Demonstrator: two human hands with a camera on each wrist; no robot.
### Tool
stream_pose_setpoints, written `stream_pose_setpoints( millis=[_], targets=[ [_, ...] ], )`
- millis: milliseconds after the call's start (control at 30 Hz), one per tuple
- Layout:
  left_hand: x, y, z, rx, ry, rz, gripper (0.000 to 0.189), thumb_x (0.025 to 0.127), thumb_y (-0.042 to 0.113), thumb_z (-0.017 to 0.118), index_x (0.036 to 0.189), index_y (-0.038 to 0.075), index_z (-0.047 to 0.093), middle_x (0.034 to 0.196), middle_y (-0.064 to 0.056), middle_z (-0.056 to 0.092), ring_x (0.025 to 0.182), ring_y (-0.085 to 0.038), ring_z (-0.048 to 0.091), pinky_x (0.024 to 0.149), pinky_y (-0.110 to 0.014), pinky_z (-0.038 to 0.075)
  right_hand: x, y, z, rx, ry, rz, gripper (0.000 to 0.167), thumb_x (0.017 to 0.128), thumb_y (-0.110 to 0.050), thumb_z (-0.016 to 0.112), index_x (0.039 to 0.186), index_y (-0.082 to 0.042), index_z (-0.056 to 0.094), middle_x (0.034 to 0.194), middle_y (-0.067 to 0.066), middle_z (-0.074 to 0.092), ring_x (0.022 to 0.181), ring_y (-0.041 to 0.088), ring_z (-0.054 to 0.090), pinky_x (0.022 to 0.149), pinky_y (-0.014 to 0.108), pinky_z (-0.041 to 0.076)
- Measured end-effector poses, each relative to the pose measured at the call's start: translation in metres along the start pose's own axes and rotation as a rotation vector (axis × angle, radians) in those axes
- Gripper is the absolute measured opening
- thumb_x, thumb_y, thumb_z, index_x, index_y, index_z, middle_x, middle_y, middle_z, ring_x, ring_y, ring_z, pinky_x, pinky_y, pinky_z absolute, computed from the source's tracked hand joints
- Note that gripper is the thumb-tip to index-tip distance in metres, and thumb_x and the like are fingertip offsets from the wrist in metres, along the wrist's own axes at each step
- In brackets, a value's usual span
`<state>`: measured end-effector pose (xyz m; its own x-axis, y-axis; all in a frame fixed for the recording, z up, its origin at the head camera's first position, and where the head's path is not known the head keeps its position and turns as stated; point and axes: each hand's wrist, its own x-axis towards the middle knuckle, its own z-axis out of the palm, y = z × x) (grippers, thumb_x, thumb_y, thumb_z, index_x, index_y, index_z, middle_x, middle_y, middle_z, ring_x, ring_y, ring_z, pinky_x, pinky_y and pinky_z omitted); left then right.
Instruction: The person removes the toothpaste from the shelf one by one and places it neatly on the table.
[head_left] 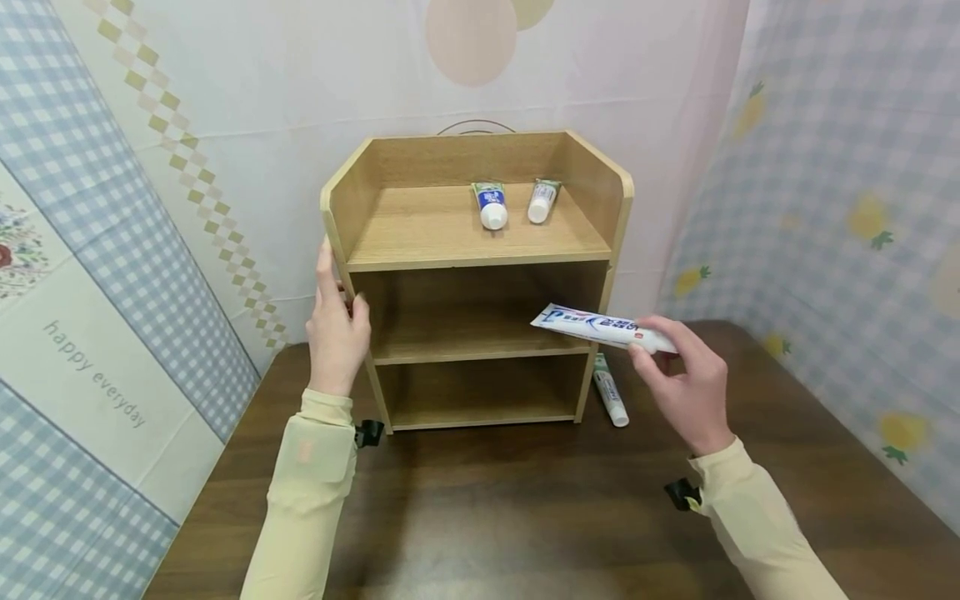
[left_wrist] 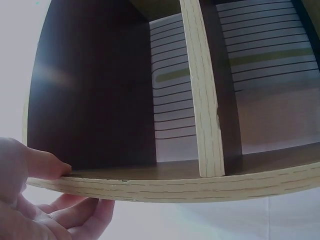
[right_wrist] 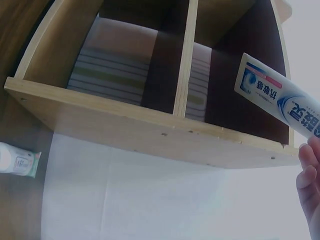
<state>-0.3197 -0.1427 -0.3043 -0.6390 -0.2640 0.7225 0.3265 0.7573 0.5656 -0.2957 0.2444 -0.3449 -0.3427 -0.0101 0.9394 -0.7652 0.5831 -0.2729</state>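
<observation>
A white toothpaste tube [head_left: 581,323] pokes out from the right hand [head_left: 693,387], in front of the right part of an open-fronted wooden rack [head_left: 480,262].

From here, two compartments open toward the person beneath the walled top shelf, and the counter [head_left: 480,508] spreads forward and rightward; another tube [head_left: 611,396] lies beside the rack's right foot, and a blue-labelled tube [head_left: 491,200] and a white-capped tube [head_left: 543,201] lie up top. The right fingers are nearly together, pinching the held tube's cap end, thumb beneath; the left hand [head_left: 337,342] grips the left panel's edge between thumb and fingers. Blue lettering and a small red mark show, flat end pointing left.
</observation>
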Motion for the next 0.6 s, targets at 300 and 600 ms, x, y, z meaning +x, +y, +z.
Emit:
stream_pose_setpoints(
  millis=[300, 600],
  targets=[
    [0.000, -0.001, 0.002, -0.008, 0.004, 0.012, 0.075, 0.093, 0.006, 0.048, 0.154, 0.030, 0.012, 0.098, -0.020, 0.058, 0.064, -0.034, 0.047, 0.057, -0.042, 0.035, -0.009, 0.005, -0.012, -0.008, 0.022, 0.011, 0.030, 0.072, 0.000, 0.071, 0.102, 0.002, 0.071, 0.086, 0.012, 0.065, 0.066, -0.002, 0.042, 0.062, 0.010, 0.032],
    [0.000, -0.001, 0.002, -0.009, -0.004, -0.002, 0.073, 0.094, 0.007, 0.046, 0.155, 0.030, 0.012, 0.101, -0.020, 0.058, 0.064, -0.033, 0.045, 0.057, -0.041, 0.033, -0.016, 0.012, -0.024, -0.018, 0.043, 0.043, 0.028, 0.075, -0.002, 0.069, 0.101, 0.007, 0.069, 0.097, -0.026, 0.057, 0.066, -0.006, 0.041, 0.061, 0.008, 0.031]
  ],
)
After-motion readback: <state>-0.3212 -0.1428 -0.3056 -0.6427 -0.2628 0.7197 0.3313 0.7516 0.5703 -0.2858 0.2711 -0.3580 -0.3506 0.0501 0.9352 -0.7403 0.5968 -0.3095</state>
